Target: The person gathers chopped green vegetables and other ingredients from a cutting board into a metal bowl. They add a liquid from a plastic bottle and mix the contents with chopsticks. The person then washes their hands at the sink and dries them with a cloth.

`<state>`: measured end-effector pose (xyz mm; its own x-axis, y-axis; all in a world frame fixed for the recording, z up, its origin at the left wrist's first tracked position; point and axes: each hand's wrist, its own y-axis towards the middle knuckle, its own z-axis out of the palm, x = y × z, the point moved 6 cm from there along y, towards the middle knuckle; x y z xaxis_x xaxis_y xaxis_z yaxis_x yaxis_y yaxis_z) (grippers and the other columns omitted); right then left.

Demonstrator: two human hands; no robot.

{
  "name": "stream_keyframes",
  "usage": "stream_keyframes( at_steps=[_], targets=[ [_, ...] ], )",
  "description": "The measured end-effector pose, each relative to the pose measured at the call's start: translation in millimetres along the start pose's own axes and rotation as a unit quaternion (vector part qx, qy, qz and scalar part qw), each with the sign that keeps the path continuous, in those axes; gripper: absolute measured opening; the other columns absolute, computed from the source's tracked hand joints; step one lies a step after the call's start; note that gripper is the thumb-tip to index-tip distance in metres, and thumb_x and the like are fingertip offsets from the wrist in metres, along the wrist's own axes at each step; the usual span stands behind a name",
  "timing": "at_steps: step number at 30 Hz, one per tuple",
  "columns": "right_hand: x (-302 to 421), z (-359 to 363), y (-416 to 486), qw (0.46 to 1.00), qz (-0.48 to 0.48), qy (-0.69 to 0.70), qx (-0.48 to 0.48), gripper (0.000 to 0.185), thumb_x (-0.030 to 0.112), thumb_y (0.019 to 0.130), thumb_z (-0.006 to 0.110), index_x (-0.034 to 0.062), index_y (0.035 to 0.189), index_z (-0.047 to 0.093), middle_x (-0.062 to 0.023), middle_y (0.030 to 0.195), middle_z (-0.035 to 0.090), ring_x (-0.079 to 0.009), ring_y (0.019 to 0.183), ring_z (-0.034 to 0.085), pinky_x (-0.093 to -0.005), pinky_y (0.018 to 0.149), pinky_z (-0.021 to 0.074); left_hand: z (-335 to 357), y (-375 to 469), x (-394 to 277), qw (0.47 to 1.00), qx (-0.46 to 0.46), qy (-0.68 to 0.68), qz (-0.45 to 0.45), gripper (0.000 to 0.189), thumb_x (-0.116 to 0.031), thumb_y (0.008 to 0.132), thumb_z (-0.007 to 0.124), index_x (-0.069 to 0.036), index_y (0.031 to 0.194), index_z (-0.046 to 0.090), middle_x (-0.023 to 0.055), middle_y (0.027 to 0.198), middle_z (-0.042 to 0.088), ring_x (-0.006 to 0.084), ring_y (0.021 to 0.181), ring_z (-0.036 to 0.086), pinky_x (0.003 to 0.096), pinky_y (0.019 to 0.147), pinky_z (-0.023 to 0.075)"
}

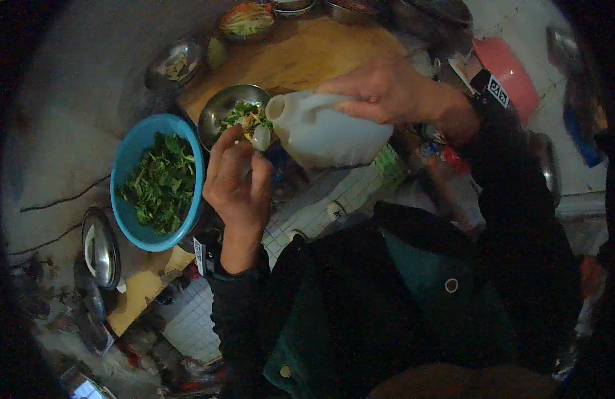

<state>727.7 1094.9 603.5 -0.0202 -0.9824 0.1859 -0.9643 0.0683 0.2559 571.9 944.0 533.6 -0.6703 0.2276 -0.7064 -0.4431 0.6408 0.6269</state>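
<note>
My right hand [382, 92] grips the handle of a translucent white plastic jug [337, 137]. The jug is tipped to the left, its uncapped mouth [276, 107] beside a steel bowl [210, 117]. Chopped greens and pale pieces [242, 114] lie in that bowl. At the bowl's near side, my left hand [237, 182] holds a small pale spoon [261, 138], its rounded end just below the jug's mouth. Its handle is hidden by my fingers, and whether liquid is flowing cannot be made out.
Left of my left hand stands a blue basin [117, 199] of leafy greens. Beyond are a wooden board [297, 52], a bowl of pale pieces [180, 62] and shredded vegetables [246, 20]. A pink basin [509, 75] is at the right; a metal lid [103, 249] lies left.
</note>
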Motion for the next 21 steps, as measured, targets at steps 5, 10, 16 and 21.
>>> stream_keyframes(
  at_steps=[5, 10, 16, 21],
  targets=[
    [-4, 21, -26, 0.999, -0.001, -0.040, -0.010, 0.028, 0.029, 0.084, 0.059, 0.0174, 0.109, 0.062, -0.0102, 0.071, 0.063, -0.0310, 0.066, 0.063, -0.0418, 0.057, 0.0502, 25, 8, -25, 0.979, 0.025, 0.172, 0.111, 0.019, -0.003, 0.072, 0.068, -0.006, 0.090, 0.063, 0.0134, 0.107, 0.064, 0.0290, 0.085, 0.067, 0.0352, 0.067, 0.0550],
    [-7, 29, -45, 1.000, -0.020, -0.008, -0.014, 0.029, 0.022, 0.083, 0.062, 0.0118, 0.110, 0.062, -0.0074, 0.069, 0.062, -0.0255, 0.063, 0.062, -0.0372, 0.056, 0.0488, 48, 7, -34, 0.961, 0.159, 0.170, 0.151, 0.020, -0.007, 0.073, 0.069, -0.006, 0.092, 0.062, 0.0099, 0.108, 0.064, 0.0275, 0.082, 0.066, 0.0345, 0.065, 0.0548],
    [-7, 34, -59, 0.999, -0.015, -0.041, -0.003, 0.031, 0.023, 0.082, 0.063, 0.0123, 0.111, 0.062, -0.0088, 0.070, 0.062, -0.0262, 0.063, 0.063, -0.0372, 0.056, 0.0500, 60, 6, -40, 0.947, 0.215, 0.164, 0.174, 0.023, -0.006, 0.073, 0.069, -0.006, 0.094, 0.063, 0.0097, 0.106, 0.064, 0.0276, 0.080, 0.066, 0.0355, 0.065, 0.0537],
    [-8, 39, -61, 0.999, -0.001, -0.042, 0.000, 0.031, 0.024, 0.082, 0.063, 0.0122, 0.110, 0.062, -0.0089, 0.072, 0.063, -0.0267, 0.063, 0.063, -0.0380, 0.055, 0.0504, 58, 7, -32, 0.965, 0.195, 0.103, 0.144, 0.020, -0.005, 0.077, 0.068, -0.005, 0.096, 0.063, 0.0117, 0.097, 0.065, 0.0295, 0.080, 0.066, 0.0360, 0.067, 0.0530]
  ],
)
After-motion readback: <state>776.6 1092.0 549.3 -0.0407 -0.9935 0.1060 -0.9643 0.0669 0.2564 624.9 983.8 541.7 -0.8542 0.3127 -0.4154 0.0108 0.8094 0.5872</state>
